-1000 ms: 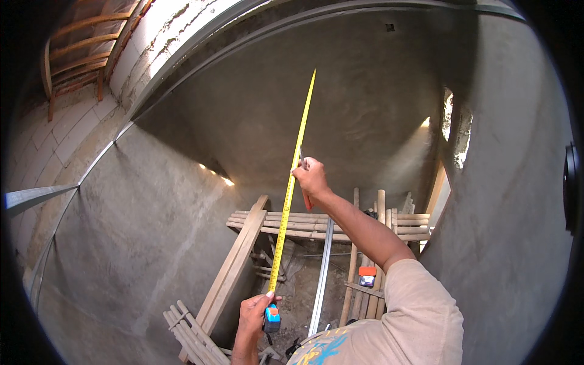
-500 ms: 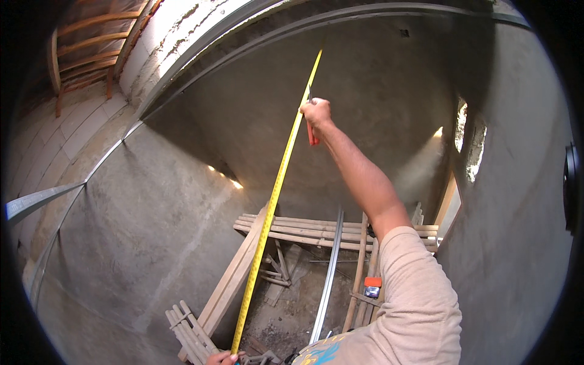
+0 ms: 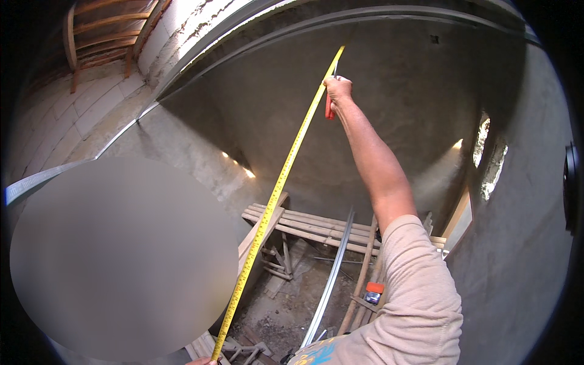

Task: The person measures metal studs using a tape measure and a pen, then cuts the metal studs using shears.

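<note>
A yellow tape measure (image 3: 281,176) is drawn out in a long straight slant from the lower edge up toward the far wall. My right hand (image 3: 339,89), arm stretched far forward, is closed around a red-handled hand tool (image 3: 330,108) with a thin metal tip pointing up. Its fingers also pinch the tape's edge near the far end. Whether the tool is snips or pliers I cannot make out. At the lower edge, my left hand (image 3: 204,361) shows only its fingertips, closed on the near end of the tape; the rest is out of frame.
Below lie wooden scaffold poles (image 3: 316,228), a plank (image 3: 277,219) and a long metal profile (image 3: 331,280). An orange-topped container (image 3: 374,288) sits by my right sleeve. Metal track (image 3: 125,131) runs along the grey walls. A grey blurred disc hides the left side.
The view has shifted, so the walls and scaffold sit further right. My right hand and the tape's far end appear higher and further right; my left hand has sunk lower. A blurred disc now covers the left.
</note>
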Available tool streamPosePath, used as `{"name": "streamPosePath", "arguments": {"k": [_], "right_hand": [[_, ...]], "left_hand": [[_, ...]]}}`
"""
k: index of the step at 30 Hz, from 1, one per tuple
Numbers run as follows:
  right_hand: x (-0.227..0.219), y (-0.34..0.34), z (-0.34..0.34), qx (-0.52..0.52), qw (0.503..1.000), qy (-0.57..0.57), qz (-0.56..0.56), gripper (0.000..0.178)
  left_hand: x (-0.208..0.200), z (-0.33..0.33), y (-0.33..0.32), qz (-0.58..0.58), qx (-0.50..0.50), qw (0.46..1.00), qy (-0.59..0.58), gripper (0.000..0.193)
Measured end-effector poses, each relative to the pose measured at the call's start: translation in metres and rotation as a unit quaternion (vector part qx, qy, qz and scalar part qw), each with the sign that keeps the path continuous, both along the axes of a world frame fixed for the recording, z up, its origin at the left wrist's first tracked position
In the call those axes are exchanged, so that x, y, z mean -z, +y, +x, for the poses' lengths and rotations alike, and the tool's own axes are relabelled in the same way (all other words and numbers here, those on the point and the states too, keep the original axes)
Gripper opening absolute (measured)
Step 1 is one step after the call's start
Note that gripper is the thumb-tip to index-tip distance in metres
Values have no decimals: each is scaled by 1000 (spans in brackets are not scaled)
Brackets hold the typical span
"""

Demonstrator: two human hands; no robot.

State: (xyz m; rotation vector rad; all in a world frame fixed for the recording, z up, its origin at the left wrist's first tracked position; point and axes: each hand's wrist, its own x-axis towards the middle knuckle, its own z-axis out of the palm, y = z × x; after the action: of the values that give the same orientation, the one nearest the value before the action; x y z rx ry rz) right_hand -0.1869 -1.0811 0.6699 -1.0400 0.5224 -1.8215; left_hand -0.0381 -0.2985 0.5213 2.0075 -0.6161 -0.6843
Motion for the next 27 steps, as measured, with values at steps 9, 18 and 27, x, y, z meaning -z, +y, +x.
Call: {"name": "streamPosePath", "arguments": {"k": [9, 18, 27], "right_hand": [[-14, 18, 3, -33, 999, 31, -3, 8], [-21, -5, -2, -30, 999, 42, -13, 9], [-20, -34, 0, -52, 998, 16, -27, 7]], "left_hand": [[-4, 1, -29, -15, 28, 998, -48, 23], [-32, -19, -79, -35, 15, 998, -47, 26], [-27, -1, -86, -49, 44, 987, -144, 26]]}}
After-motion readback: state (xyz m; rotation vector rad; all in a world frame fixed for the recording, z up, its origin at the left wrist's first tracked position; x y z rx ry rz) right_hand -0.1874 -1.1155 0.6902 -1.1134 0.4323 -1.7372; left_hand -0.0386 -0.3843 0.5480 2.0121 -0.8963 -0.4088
